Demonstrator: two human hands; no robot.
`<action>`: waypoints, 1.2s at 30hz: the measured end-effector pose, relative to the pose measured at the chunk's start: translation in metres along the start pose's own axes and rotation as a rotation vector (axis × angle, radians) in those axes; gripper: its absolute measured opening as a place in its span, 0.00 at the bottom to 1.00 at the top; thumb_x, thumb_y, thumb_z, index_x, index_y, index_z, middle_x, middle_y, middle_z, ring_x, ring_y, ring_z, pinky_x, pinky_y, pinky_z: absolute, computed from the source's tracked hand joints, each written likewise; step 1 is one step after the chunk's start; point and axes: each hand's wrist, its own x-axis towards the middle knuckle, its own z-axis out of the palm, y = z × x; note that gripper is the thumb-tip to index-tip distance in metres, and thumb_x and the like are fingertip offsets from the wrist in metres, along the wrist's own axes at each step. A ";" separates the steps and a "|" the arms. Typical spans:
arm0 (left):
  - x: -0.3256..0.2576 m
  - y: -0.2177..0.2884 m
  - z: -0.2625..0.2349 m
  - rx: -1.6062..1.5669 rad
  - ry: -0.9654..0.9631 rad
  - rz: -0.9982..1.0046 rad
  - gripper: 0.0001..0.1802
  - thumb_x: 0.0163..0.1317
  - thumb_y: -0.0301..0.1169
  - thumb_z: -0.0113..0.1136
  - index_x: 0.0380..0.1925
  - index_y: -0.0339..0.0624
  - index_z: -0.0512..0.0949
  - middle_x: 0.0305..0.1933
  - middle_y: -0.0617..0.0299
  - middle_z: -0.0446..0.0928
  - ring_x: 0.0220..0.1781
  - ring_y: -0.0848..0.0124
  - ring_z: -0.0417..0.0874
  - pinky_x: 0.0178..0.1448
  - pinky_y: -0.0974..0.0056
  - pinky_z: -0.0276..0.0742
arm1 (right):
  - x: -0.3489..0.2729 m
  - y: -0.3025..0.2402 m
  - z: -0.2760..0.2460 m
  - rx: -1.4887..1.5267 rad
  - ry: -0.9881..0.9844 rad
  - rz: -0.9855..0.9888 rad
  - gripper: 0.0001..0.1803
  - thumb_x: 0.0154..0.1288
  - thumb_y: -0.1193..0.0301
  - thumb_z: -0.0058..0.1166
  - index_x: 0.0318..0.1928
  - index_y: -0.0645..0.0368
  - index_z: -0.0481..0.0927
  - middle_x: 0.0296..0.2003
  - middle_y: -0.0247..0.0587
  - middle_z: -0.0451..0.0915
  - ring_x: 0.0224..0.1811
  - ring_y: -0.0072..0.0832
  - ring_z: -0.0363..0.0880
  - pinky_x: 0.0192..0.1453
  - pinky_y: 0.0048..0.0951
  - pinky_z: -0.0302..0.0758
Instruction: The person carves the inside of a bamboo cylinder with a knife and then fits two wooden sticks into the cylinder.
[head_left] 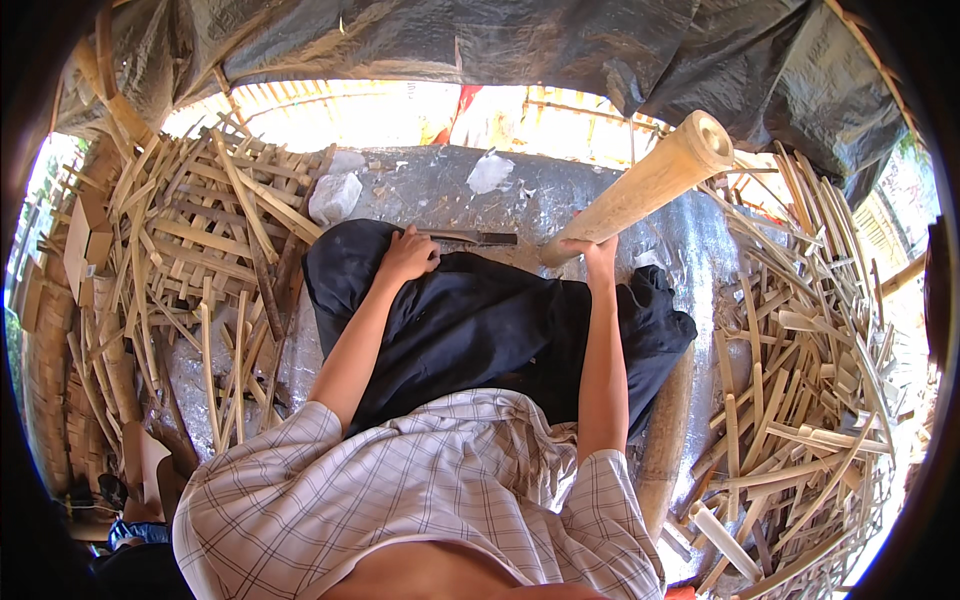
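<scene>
at the left, a heap of split strips and woven lattice (205,205) crowds the sheet's edge; a whitish lump (335,198) sits between it and the grey sheet (420,185); the left hand (407,256) rests with curled fingers on the knee of the black trousers (480,315); a narrow, dark-ended tool (495,239) runs rightward from its fingertips, though i cannot tell whether they grip it; a strip of grey sheet gives room between the tool's tip and the bamboo pole (640,190); the right hand (598,254) wraps the pole near its lower end; the pole leans up and rightward, its hollow end near the dark tarp (700,60); farther right, piled strips (790,400) border the sheet.
</scene>
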 end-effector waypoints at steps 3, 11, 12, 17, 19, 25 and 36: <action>0.001 0.000 0.001 0.003 0.004 0.001 0.09 0.61 0.42 0.69 0.36 0.53 0.85 0.52 0.65 0.83 0.70 0.54 0.68 0.68 0.37 0.64 | 0.000 0.000 0.000 0.002 0.004 0.009 0.32 0.33 0.83 0.69 0.49 0.69 0.82 0.44 0.43 0.85 0.45 0.34 0.83 0.53 0.35 0.79; 0.000 0.000 0.001 0.006 0.015 0.000 0.09 0.60 0.42 0.69 0.36 0.53 0.86 0.50 0.66 0.83 0.68 0.56 0.70 0.67 0.38 0.65 | 0.000 0.002 0.000 0.036 0.012 0.012 0.33 0.33 0.83 0.69 0.49 0.69 0.82 0.45 0.43 0.85 0.46 0.34 0.83 0.54 0.35 0.78; 0.000 0.000 0.001 0.006 0.014 0.000 0.09 0.60 0.42 0.69 0.36 0.53 0.86 0.50 0.66 0.83 0.68 0.56 0.70 0.66 0.38 0.65 | 0.000 0.002 0.001 0.034 0.010 0.012 0.32 0.33 0.83 0.69 0.49 0.69 0.82 0.45 0.43 0.85 0.46 0.34 0.83 0.54 0.35 0.78; -0.001 0.002 -0.001 -0.003 0.022 0.007 0.09 0.60 0.42 0.69 0.35 0.52 0.85 0.50 0.66 0.83 0.68 0.56 0.70 0.66 0.38 0.65 | 0.000 0.002 -0.001 0.041 -0.001 -0.001 0.32 0.33 0.84 0.69 0.49 0.68 0.82 0.45 0.42 0.85 0.46 0.33 0.83 0.53 0.35 0.78; -0.001 0.002 0.000 -0.007 0.033 0.010 0.09 0.60 0.42 0.69 0.35 0.52 0.85 0.49 0.65 0.83 0.68 0.55 0.70 0.66 0.38 0.65 | 0.001 0.001 -0.002 0.041 -0.018 -0.003 0.32 0.33 0.84 0.69 0.49 0.68 0.82 0.44 0.42 0.85 0.46 0.33 0.83 0.53 0.35 0.78; 0.001 -0.004 0.006 -0.018 0.038 0.021 0.09 0.60 0.41 0.69 0.34 0.52 0.85 0.49 0.63 0.82 0.69 0.54 0.69 0.66 0.37 0.65 | 0.002 0.002 -0.001 0.039 -0.031 0.011 0.35 0.33 0.84 0.70 0.51 0.66 0.79 0.46 0.43 0.84 0.50 0.35 0.82 0.56 0.37 0.78; 0.048 -0.054 -0.008 -0.072 -0.229 -0.230 0.19 0.55 0.37 0.64 0.45 0.44 0.88 0.52 0.42 0.85 0.55 0.44 0.86 0.60 0.50 0.82 | 0.005 0.008 0.000 -0.010 -0.022 0.053 0.38 0.33 0.82 0.73 0.54 0.66 0.78 0.49 0.44 0.84 0.55 0.36 0.83 0.58 0.37 0.78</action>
